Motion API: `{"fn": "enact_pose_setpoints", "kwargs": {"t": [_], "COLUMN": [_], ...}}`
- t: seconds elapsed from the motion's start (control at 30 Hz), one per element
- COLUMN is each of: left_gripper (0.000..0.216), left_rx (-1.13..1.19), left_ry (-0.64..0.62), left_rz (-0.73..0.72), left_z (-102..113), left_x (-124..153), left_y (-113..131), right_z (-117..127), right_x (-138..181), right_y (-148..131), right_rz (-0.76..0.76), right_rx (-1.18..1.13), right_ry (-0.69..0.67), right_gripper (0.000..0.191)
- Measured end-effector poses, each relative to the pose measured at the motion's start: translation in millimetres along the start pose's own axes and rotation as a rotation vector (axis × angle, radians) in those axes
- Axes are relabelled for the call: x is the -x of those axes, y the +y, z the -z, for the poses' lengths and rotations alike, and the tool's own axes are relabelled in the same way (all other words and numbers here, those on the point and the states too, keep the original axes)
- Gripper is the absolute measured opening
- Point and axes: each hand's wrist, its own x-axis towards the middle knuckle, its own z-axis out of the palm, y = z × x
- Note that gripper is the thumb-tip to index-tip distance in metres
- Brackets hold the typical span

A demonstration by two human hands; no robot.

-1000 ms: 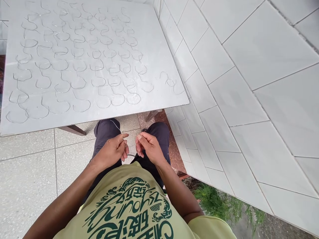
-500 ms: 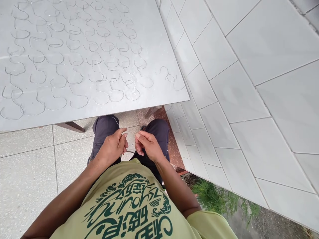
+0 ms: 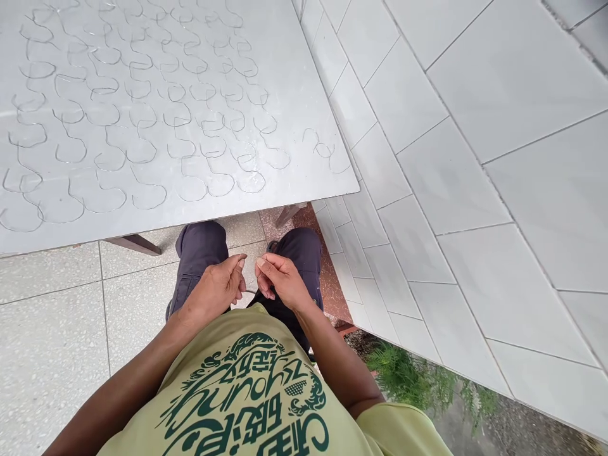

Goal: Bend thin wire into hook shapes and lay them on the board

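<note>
Over my lap, my left hand (image 3: 222,280) is closed, thumb and forefinger pinched together. A thin metal wire showed in this hand half a second ago; now the fingers mostly hide it. Just to the right, my right hand (image 3: 278,276) is also closed in a pinch, its fingertips close to those of the left. What it holds is too thin or hidden to make out. On the grey tabletop ahead lie several rows of thin S-shaped wire hooks (image 3: 250,182), many overlapping. A few more bent wires (image 3: 323,149) lie apart near the table's right corner.
The tabletop (image 3: 304,183) ends just beyond my knees, with wooden legs (image 3: 135,244) beneath it. A white tiled wall (image 3: 456,190) runs along the right side. Speckled floor tiles (image 3: 57,342) lie to the left, and green plants (image 3: 408,373) grow at lower right.
My left hand has turned and its fingertips have come nearer my right hand. The wire end that stuck up above the left hand is out of sight. My right hand has barely moved.
</note>
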Motion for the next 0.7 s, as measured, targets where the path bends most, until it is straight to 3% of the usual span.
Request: {"fn": "enact_pose_setpoints", "kwargs": {"t": [0.13,0.23,0.33,0.5,0.7], "left_gripper": [0.043,0.041,0.036,0.035,0.028], "left_rx": [0.113,0.185,0.227,0.149,-0.026], "left_ry": [-0.005,-0.097,-0.210,-0.279,-0.255], "left_rz": [0.058,0.059,0.056,0.017,-0.164], "left_z": [2,6,8,10,16], "left_x": [2,5,7,7,7], "left_y": [8,12,14,15,12], "right_z": [6,12,14,10,12], "right_x": [0,-3,-8,-13,-10], "right_y": [-1,-2,-4,-2,3], "right_rz": [0.014,0.044,0.070,0.090,0.096], "right_rx": [-0.017,-0.068,-0.066,-0.079,-0.116], "right_ry": [0.014,0.092,0.083,-0.001,-0.045], "right_gripper": [0.047,0.050,0.046,0.038,0.038]}}
